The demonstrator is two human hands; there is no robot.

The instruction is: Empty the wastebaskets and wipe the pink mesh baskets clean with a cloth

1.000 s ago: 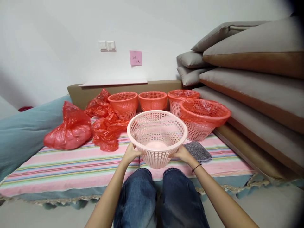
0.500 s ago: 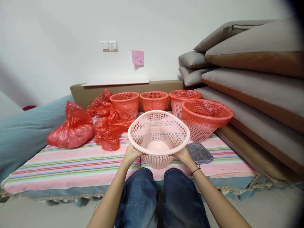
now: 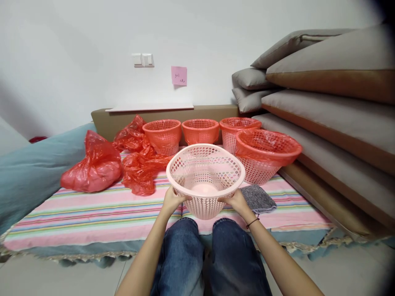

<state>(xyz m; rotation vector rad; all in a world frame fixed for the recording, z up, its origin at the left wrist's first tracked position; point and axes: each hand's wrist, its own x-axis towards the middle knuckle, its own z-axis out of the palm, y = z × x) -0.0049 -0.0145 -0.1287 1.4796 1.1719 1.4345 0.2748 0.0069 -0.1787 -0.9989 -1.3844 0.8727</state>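
Note:
A pale pink plastic basket [image 3: 206, 207] with a perforated wall is held between my two hands, its opening tilted toward me and nothing inside. My left hand [image 3: 173, 200] grips its left side below the rim, thumb against the outer wall. On the opposite side my right hand [image 3: 237, 201] does the same; the other fingers of both hands are mostly hidden behind the basket. A folded grey cloth [image 3: 257, 198] lies just beyond my right hand. Behind stand baskets lined with red plastic bags, the nearest being the lined basket [image 3: 259, 168] at the right.
Farther back are more lined baskets [image 3: 163, 133]. Crumpled red bags [image 3: 140, 172] and a filled, gathered red bag [image 3: 95, 168] sit at left on the striped sheet [image 3: 101, 213]. Grey-brown cushions [image 3: 333, 111] are stacked high at right. A blue armrest [image 3: 40, 168] borders the left.
My hands still hold the pink basket in nearly the same place. Both thumbs now show more plainly on its outer wall, below the rim.

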